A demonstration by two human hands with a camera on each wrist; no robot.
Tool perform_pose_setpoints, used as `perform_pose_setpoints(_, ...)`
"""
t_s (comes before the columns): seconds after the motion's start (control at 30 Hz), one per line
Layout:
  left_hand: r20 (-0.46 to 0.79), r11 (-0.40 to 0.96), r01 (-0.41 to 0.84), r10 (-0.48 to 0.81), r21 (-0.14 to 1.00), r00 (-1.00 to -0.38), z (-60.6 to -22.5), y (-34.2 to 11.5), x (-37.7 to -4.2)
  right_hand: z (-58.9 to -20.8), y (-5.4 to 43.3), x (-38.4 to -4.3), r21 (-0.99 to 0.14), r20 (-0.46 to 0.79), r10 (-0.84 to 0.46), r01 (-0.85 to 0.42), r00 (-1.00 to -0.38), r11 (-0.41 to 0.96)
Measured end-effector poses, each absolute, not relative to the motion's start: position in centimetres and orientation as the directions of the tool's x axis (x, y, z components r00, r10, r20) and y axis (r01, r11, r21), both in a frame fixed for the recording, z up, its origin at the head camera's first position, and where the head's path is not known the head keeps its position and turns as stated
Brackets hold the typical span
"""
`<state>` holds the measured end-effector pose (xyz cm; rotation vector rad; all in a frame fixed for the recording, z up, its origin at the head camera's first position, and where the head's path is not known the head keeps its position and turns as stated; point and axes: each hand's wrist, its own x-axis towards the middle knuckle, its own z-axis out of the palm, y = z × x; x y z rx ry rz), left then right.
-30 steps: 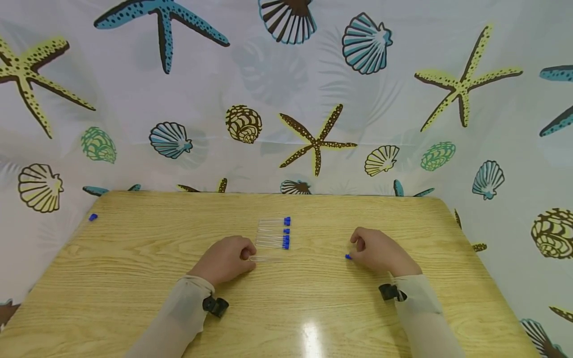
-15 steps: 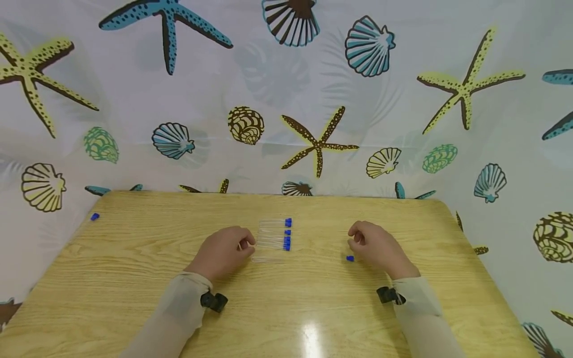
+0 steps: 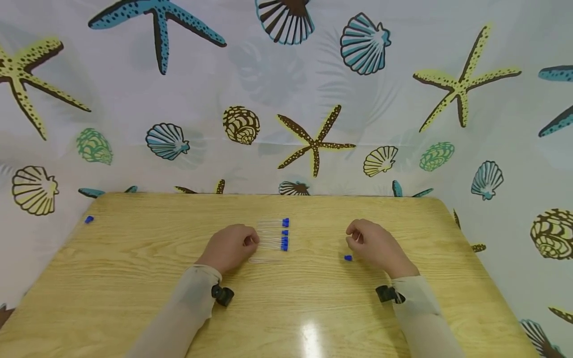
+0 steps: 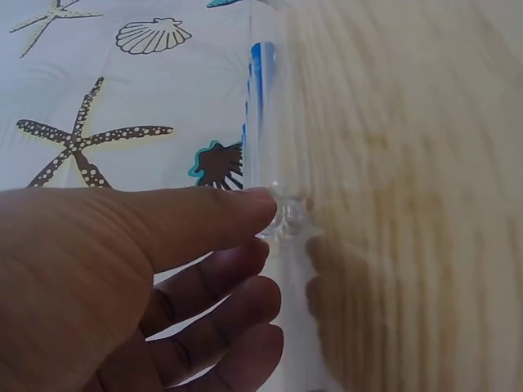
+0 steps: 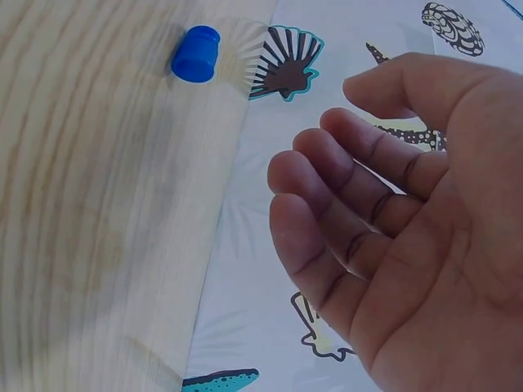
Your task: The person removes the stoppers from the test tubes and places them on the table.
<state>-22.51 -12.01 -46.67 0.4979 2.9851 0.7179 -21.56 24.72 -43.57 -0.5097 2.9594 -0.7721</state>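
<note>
Several clear test tubes with blue caps (image 3: 270, 246) lie in a row at mid-table, caps to the right. In front of them lies one clear test tube (image 3: 265, 261) without a cap, its rounded end large in the left wrist view. My left hand (image 3: 229, 247) is at the rounded ends of the row, fingers loosely bent, thumb tip overlapping the glass in the left wrist view. My right hand (image 3: 373, 244) hovers over the table, fingers curved and apart from the thumb, holding nothing. A loose blue cap (image 5: 196, 55) lies on the wood just left of it.
Another small blue piece (image 3: 89, 219) lies near the far left edge of the wooden table (image 3: 286, 308). A hanging cloth (image 3: 206, 89) printed with shells and starfish stands behind the table and along both sides.
My left hand has let go of the uncapped tube and moved up to the row's ends. My right hand has released the blue cap and lifted slightly away from it.
</note>
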Motion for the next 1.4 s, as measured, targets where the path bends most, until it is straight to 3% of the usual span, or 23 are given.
perform_pose_setpoints(0.73,0.024,0.827,0.288,0.316,0.483,-0.948,-46.1,-12.5,-22.5,-43.8,24.5,-21.8,-0.481,0.024,-0.326,-0.296,-0.945,0.825)
perform_pose_setpoints(1.4,0.263,0.752,0.375,0.272,0.541,-0.925,-41.4,-12.0,-20.7,-42.9,23.0,-21.6,-0.55,0.151,-0.403,-0.416,-0.902,0.724)
